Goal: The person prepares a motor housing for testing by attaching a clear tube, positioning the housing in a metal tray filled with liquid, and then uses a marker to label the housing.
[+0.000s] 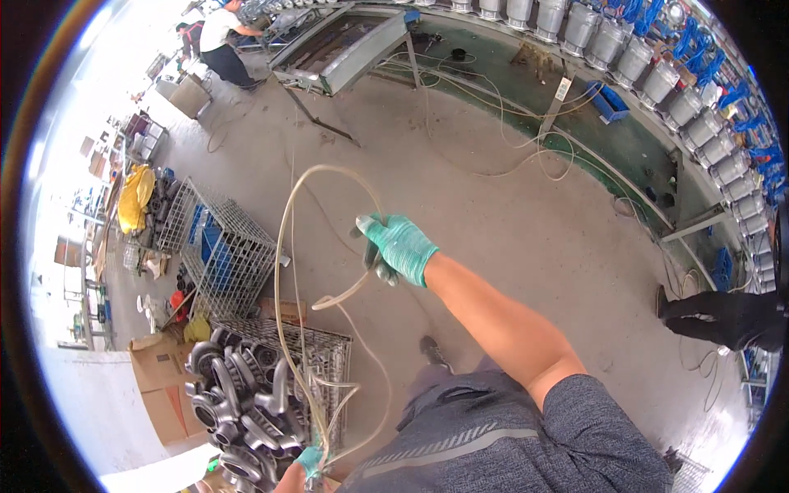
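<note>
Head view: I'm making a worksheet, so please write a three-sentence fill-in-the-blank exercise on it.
The left grip and the right grip each wear a green ____.
The translucent hose runs through the ____ grip, nearer the picture's middle.
Dark metal castings lie heaped on the picture's ____ side.
Missing words: glove; right; left.

Grey concrete floor (526, 222) spreads through the middle, bordered at two o'clock by a green floor strip (612, 156). A metal-framed table (370, 62) stands between eleven and twelve, a wire-mesh cage (246, 275) at nine; white glare (90, 74) floods ten.
</note>
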`<action>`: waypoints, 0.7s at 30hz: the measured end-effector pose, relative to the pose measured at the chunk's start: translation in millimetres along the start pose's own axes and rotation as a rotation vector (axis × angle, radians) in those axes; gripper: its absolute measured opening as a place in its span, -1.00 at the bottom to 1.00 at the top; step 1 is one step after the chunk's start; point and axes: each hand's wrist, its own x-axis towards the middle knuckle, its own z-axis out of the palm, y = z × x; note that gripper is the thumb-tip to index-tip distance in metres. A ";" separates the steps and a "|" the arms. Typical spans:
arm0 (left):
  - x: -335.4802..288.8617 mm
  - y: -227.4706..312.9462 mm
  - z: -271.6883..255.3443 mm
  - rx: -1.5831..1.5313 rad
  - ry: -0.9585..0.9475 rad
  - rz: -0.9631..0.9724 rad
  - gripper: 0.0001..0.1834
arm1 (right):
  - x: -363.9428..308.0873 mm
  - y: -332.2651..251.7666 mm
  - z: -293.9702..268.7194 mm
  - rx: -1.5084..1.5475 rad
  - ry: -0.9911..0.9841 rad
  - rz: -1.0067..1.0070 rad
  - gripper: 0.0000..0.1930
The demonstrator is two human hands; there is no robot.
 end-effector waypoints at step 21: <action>-13.9 171.6 3.3 -1.058 0.897 0.405 -0.85 | -209.7 48.9 -208.2 -0.231 0.179 -0.095 -0.54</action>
